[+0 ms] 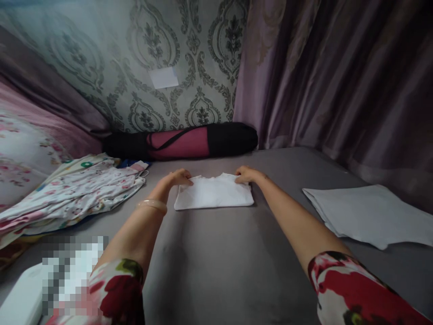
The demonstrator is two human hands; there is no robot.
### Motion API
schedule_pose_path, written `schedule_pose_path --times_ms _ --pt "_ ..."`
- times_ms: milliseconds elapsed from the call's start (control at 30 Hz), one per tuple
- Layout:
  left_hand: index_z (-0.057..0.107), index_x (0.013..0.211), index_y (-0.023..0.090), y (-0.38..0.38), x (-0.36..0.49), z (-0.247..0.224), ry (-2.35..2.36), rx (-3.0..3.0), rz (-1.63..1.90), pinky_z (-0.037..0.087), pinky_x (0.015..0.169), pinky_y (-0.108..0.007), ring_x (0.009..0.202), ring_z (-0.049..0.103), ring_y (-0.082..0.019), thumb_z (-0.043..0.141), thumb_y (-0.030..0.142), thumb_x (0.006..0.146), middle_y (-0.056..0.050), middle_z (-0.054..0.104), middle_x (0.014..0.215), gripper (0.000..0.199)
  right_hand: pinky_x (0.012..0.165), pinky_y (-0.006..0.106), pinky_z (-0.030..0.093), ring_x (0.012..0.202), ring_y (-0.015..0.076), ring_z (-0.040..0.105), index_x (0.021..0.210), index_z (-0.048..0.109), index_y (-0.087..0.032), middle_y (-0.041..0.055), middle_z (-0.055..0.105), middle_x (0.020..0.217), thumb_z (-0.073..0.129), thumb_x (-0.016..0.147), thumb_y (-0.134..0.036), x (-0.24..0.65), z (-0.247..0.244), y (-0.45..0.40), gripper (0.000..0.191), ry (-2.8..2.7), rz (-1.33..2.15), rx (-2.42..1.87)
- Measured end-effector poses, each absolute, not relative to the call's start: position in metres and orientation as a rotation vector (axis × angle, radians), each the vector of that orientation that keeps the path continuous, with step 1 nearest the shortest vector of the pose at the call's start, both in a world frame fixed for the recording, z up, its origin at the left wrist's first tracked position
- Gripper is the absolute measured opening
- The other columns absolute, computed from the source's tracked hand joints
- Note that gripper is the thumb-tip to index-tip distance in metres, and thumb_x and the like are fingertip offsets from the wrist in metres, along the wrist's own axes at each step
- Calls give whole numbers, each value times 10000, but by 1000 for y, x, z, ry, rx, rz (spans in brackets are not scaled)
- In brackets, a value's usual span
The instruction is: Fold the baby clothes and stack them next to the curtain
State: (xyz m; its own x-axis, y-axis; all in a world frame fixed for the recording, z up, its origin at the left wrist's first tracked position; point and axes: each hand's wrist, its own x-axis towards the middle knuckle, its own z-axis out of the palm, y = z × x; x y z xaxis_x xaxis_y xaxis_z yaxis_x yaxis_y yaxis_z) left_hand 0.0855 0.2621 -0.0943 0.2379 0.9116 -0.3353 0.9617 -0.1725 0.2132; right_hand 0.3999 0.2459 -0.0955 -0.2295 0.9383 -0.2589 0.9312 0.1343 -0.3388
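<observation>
Both arms were stretched out over the grey bed surface [216, 262], reaching toward the middle of the frame. There sat the folded white cloth [214, 192], a neat flat rectangle lying just above centre, well short of the wall.

The left hand [179, 177] was down on the cloth's upper left corner, fingers curled over the edge and pressing it; whether it pinched the fabric or only rested on top could not be told. A pale bangle [153, 205] circled that wrist, lower down the forearm.

The right hand [246, 174] mirrored it on the upper right corner, fingers bent and touching the top edge of the cloth, again with the grip itself too small to judge.

Floral sleeves [352, 289] in red, white and green showed at the bottom of the frame on both arms.

To the left of the cloth, well apart, a heap of flowered fabric [77, 189] lay spread across the left-middle of the frame. At right-middle, another flat white sheet [368, 214] rested on the bed, also well apart. Beyond the cloth, against the patterned wallpaper [152, 58], a long black-and-pink roll bag [189, 141] lay on its side. Mauve curtains [338, 76] filled the upper right.
</observation>
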Motion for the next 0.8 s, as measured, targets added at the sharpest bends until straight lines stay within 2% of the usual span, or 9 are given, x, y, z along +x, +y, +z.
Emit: schedule_pose_path --times_ms 133,367,467,567,633,700,800 --pt "671 865 162 250 74 -78 1501 2087 109 447 719 -247 814 607 -189 630 434 658 -21 692 827 344 674 242 474 821 180 640 942 713 -183 35 709 909 670 741 -261 412 -90 240 220 -2313 773 -1771" --pt "662 852 175 216 67 -33 1281 1974 388 466 687 -264 742 609 -172 690 458 650 -17 688 801 349 642 233 471 750 159 620 859 688 -152 27 694 804 677 717 -305 439 -58 213 209 -2115 980 -1429" --pt "662 893 178 198 77 -19 1251 1992 472 475 670 -274 737 618 -175 675 464 677 -27 694 827 359 632 237 453 736 156 605 871 673 -150 24 683 811 665 716 -329 451 -42 200 237 -2113 871 -1355" --pt "659 886 166 177 89 -18 1280 2110 570 472 657 -271 730 606 -169 663 489 694 -27 684 818 375 646 245 428 740 158 589 872 672 -160 18 673 814 643 723 -326 462 -37 178 225 -2176 576 -1313" --pt "659 867 167 159 96 -26 1318 2255 590 478 701 -289 738 599 -171 642 502 721 -24 678 817 366 657 250 414 718 154 579 883 674 -173 6 667 792 632 737 -322 467 -42 155 212 -2203 425 -1322" --pt "656 866 182 137 100 -41 1347 2403 569 471 832 -347 751 605 -173 610 494 767 -13 678 810 330 659 251 410 691 148 574 902 671 -187 -3 664 777 609 771 -310 472 -54 127 190 -2219 362 -1337" --pt "629 932 209 103 101 -69 1320 2558 525 320 1067 -465 733 624 -146 557 434 846 17 683 813 251 735 276 430 778 168 594 909 653 -202 20 675 851 548 830 -241 476 -79 85 137 -2286 251 -1256"
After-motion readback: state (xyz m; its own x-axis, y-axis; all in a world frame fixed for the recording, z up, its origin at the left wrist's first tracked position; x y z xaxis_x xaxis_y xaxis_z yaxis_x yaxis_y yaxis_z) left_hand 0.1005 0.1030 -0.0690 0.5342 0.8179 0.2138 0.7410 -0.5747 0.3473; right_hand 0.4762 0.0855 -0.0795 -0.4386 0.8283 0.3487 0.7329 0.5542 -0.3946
